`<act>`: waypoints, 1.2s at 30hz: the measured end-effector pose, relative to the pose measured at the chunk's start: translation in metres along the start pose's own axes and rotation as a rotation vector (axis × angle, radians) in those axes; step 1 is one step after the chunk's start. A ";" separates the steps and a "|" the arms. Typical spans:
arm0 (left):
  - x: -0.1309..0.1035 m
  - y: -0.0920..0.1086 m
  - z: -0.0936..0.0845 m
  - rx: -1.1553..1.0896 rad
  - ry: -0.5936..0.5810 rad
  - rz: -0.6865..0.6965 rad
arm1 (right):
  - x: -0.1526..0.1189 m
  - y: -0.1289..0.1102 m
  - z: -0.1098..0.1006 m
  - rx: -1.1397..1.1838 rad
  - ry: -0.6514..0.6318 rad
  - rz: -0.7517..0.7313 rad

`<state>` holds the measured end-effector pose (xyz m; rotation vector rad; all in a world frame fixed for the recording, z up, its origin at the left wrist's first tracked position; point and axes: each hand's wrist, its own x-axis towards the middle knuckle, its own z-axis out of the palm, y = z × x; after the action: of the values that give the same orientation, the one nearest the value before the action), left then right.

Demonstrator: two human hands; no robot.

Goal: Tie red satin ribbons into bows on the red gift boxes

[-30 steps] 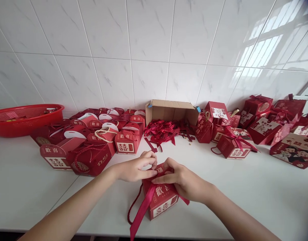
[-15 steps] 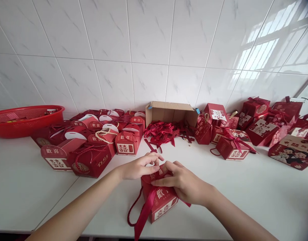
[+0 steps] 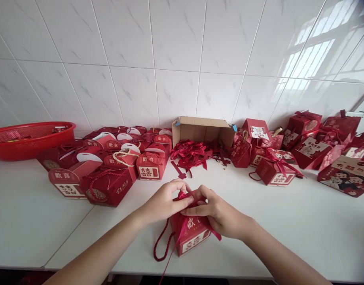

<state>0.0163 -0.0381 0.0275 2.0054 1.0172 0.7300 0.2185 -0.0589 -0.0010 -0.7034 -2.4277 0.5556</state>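
Note:
A red gift box [image 3: 194, 226] with a white character label stands close in front of me near the table's front edge. A dark red ribbon [image 3: 182, 228] runs over its top, one tail hanging down the front and another sticking out at the right. My left hand [image 3: 165, 202] pinches the ribbon at the box's top. Closed at the top flap, my right hand [image 3: 222, 213] has thumb and fingers on the ribbon there; its exact hold is partly hidden. From the box's left side hangs a twisted cord handle [image 3: 156, 249].
Behind, a cardboard box [image 3: 203, 126] lies on its side, with a pile of red ribbons [image 3: 192, 154] spilling out. Several red gift boxes [image 3: 150, 166] crowd the left, beside a red plastic basket [image 3: 33, 138]. More ribboned boxes [image 3: 278, 172] stand at the right. A tiled wall backs the table.
My left hand has come down onto the ribbon and now pinches it at the box top. The front ribbon tail has turned edge-on and looks narrower. My right hand stays nearly in place.

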 end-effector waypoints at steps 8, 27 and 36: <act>0.000 -0.003 0.015 -0.172 0.104 -0.091 | -0.001 0.007 0.004 0.114 0.112 -0.086; -0.001 -0.015 0.020 -0.335 0.050 -0.080 | 0.002 0.006 0.008 0.496 0.439 0.344; 0.001 -0.012 0.019 -0.214 0.021 -0.061 | -0.007 0.017 0.004 0.591 0.591 0.402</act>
<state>0.0262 -0.0398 0.0070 1.7791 0.9648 0.7941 0.2274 -0.0505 -0.0157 -0.9278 -1.4755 1.0006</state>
